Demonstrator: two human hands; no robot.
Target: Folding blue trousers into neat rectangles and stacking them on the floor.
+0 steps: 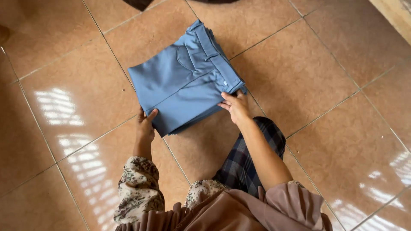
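Observation:
A pair of blue trousers lies folded into a thick rectangle on the tiled floor, waistband and belt loops toward the upper right. My left hand grips the folded stack's near left corner, thumb on top and fingers under the edge. My right hand grips the near right corner by the waistband, fingertips on the cloth. Both hands hold the same stack from the side closest to me.
Glossy tan floor tiles with dark grout lines spread all around, with window glare at left and lower right. My knee in dark plaid cloth rests just below the trousers. A pale wooden edge runs along the top right corner.

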